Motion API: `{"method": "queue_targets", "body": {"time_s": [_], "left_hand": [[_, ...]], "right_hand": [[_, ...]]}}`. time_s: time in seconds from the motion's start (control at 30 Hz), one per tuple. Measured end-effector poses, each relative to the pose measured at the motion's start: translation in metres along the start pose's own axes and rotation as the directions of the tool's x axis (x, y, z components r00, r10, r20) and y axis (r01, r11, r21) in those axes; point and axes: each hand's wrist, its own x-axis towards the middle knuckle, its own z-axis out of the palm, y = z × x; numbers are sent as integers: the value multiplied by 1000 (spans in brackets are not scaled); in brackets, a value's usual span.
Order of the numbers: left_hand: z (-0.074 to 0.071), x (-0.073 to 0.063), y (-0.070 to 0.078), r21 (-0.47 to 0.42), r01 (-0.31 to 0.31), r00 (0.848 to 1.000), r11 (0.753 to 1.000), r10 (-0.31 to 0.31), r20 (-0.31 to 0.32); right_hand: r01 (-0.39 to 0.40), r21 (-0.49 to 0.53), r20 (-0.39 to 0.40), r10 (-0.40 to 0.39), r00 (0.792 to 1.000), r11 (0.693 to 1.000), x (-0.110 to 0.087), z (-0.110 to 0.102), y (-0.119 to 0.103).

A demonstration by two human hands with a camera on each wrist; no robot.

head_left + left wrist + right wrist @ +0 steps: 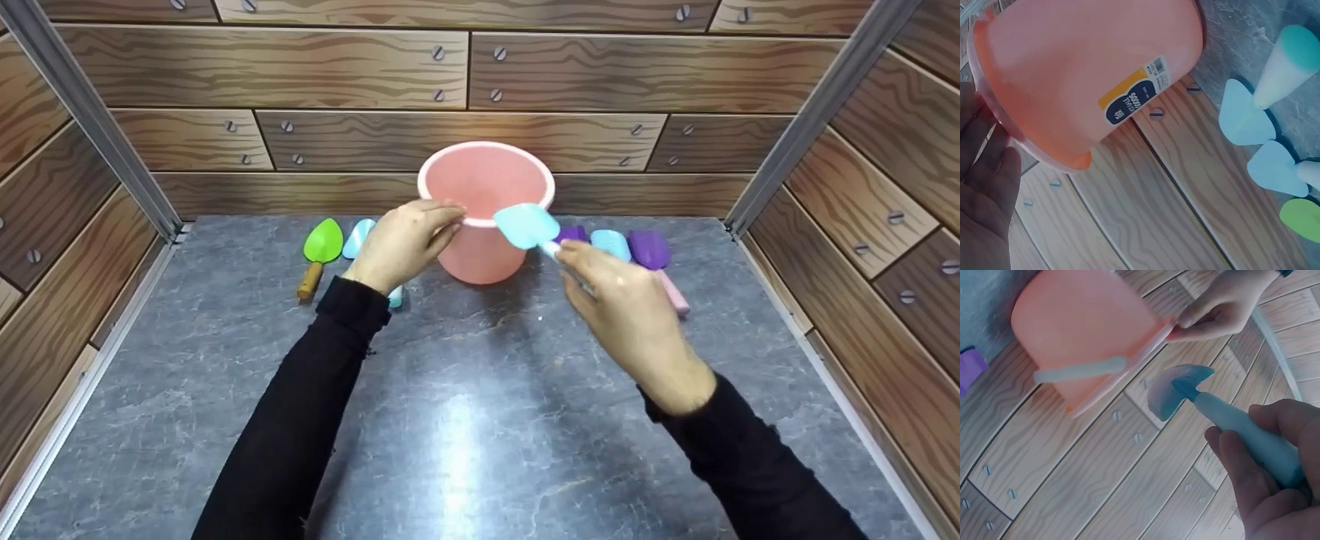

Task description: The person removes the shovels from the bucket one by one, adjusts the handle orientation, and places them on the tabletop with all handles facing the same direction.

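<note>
A pink plastic bucket [484, 259] stands upright near the back wall. My left hand [409, 240] pinches its rim at the near left, fingers over the edge and thumb outside, as the right wrist view shows. In my right hand [630, 311] I grip a light blue toy trowel [527, 225] by its pale handle [1247, 436]. The trowel's blade is raised near the bucket's front right rim, tip pointing left. In the right wrist view the blade is apart from the bucket. The inside bottom of the bucket is hidden.
Left of the bucket lie a green trowel [324, 241] with a brown handle and two light blue trowels [1244, 115]. To its right are purple shovels [649, 249] and a light blue one [611, 244]. Wood-patterned walls [285, 67] enclose the grey surface [247, 375].
</note>
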Motion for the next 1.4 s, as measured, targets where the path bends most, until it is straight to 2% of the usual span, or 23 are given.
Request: {"method": "queue_targets", "body": {"time_s": [0.3, 0.5, 0.8, 1.0, 1.13, 1.27, 1.33, 1.4], "left_hand": [[-3, -13, -7, 3, 10, 1000, 1000, -10, -12], [0, -20, -8, 21, 12, 1000, 1000, -12, -21], [5, -31, -6, 36, 44, 999, 998, -44, -3], [6, -33, -4, 21, 51, 998, 998, -52, 20], [5, -36, -1, 23, 43, 999, 999, -43, 24], [5, -42, 1, 26, 29, 999, 999, -30, 13], [5, -45, 2, 22, 28, 1000, 999, -28, 4], [6, -49, 3, 18, 33, 999, 999, -33, -1]], "right_hand": [[42, 14, 72, -43, 996, 999, -24, 9, -15], [4, 44, 146, -10, 989, 999, -37, 28, -12], [-70, 17, 303, 62, 951, 997, -54, 61, -6], [-75, -31, 311, 81, 947, 997, -63, 76, -6], [-50, -85, 314, 74, 947, 995, -67, 83, -9], [-7, -118, 368, 50, 928, 993, -71, 84, -18], [1, -100, 417, 41, 908, 995, -73, 84, -24], [-25, -50, 471, 46, 881, 998, -75, 83, -29]]}}
